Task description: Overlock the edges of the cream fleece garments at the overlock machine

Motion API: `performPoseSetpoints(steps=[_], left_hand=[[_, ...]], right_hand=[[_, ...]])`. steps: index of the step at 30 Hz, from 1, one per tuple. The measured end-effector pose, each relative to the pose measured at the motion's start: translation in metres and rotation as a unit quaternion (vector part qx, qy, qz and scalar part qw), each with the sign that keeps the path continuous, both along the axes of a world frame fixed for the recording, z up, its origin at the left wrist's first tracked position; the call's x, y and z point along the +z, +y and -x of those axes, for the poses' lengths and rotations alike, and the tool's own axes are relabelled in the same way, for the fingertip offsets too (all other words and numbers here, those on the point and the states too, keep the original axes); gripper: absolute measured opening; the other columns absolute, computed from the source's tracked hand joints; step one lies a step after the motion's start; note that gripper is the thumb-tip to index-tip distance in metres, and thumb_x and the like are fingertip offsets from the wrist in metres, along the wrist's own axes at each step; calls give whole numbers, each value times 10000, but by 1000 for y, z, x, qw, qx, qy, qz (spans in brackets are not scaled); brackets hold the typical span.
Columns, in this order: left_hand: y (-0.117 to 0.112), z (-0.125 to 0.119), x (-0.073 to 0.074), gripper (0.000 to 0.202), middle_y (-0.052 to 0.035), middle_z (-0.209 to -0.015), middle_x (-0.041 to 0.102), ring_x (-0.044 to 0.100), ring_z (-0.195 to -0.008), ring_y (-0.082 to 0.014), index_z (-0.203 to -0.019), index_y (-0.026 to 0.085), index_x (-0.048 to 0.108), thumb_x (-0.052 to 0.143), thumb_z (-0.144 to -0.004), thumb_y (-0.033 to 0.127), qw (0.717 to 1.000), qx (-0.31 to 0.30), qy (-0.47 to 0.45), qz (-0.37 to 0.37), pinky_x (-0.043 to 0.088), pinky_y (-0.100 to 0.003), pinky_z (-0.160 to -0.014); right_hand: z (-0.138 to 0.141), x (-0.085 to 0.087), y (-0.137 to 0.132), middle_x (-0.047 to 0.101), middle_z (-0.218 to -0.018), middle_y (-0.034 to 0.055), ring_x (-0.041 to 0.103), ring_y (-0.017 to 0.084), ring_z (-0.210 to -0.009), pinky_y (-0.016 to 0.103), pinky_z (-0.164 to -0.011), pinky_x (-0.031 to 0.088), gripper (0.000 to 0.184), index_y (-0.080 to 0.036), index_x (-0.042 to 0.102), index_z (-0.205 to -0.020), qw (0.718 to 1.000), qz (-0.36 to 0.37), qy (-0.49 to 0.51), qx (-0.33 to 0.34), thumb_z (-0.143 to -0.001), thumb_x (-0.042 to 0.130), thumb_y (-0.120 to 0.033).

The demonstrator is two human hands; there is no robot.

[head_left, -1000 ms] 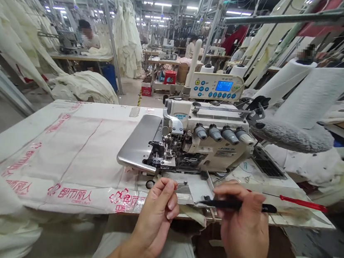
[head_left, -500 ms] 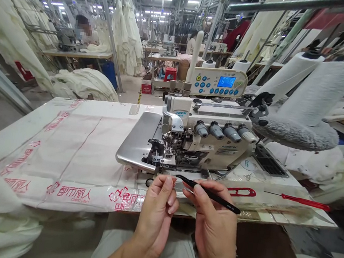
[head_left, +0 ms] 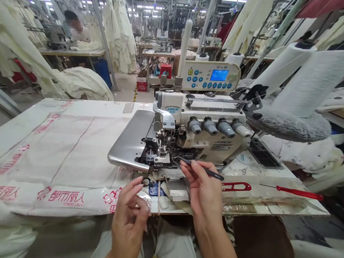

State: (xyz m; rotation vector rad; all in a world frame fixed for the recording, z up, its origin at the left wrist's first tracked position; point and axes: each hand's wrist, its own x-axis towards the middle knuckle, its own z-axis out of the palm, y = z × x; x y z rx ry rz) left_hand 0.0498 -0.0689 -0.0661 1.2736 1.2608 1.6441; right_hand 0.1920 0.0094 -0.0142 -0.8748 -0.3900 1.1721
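My right hand point(head_left: 206, 194) grips black curved tweezers point(head_left: 215, 175), whose tip reaches the opened lower front of the overlock sewing machine point(head_left: 201, 134). Whether the tip touches anything inside, or holds a thread, is too small to tell. Lower and to the left, my left hand point(head_left: 130, 224) hovers at the table's front edge, its fingers loosely bent and apart, nothing visible in them. To the left of the needle area extends the machine's metal cloth plate point(head_left: 130, 138).
A red thread snipper point(head_left: 236, 186) and a red-handled screwdriver point(head_left: 300, 193) lie on the table's right. Printed plastic film covers the table's left side point(head_left: 71, 154). White thread cones point(head_left: 315, 88) stand at right. A person point(head_left: 77, 29) sits at another machine behind.
My right hand has moved the tweezers up to the machine's lower front. My left hand has drawn away down and left, its fingers loosened from a pinch. The view has shifted slightly.
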Motion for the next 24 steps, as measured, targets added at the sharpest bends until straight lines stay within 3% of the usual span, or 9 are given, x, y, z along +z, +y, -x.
performPoseSetpoints(steps=[3,6,10,16,24], left_hand=[[6,19,-21,253,-96,-1207,526,567,-718,-116,-1111,229,552,555,-860,257,989,87,109,-39,498,-214,-568],[18,26,-31,235,-79,-1083,582,569,-763,-123,-1078,204,570,555,-855,278,983,105,153,-12,495,-214,-642],[27,25,-34,251,-46,-948,620,533,-618,-86,-1076,200,558,556,-853,316,984,98,144,33,453,-172,-536],[25,24,-36,258,-14,-791,619,560,-614,-98,-1062,194,558,573,-840,324,985,97,132,48,456,-170,-531],[24,25,-35,258,-13,-771,621,572,-629,-105,-1054,194,557,574,-839,335,987,94,121,56,456,-170,-533]], right_hand=[[2,-6,14,653,-584,-18,699,187,-637,220,-612,584,360,-164,519,-677,1000,-4,12,-6,-483,821,-194],[4,-11,19,647,-584,-29,698,184,-636,229,-614,588,357,-164,514,-682,1000,-8,11,-11,-493,815,-197],[5,-13,21,647,-588,-31,697,176,-632,226,-609,586,365,-165,506,-689,1000,-7,5,-16,-500,815,-209],[6,-12,23,648,-588,-28,694,170,-622,223,-613,582,359,-165,498,-682,1000,-4,10,-18,-496,803,-199],[9,-11,27,651,-583,-23,695,170,-630,228,-620,581,330,-167,505,-685,1000,-4,1,-16,-519,789,-200]])
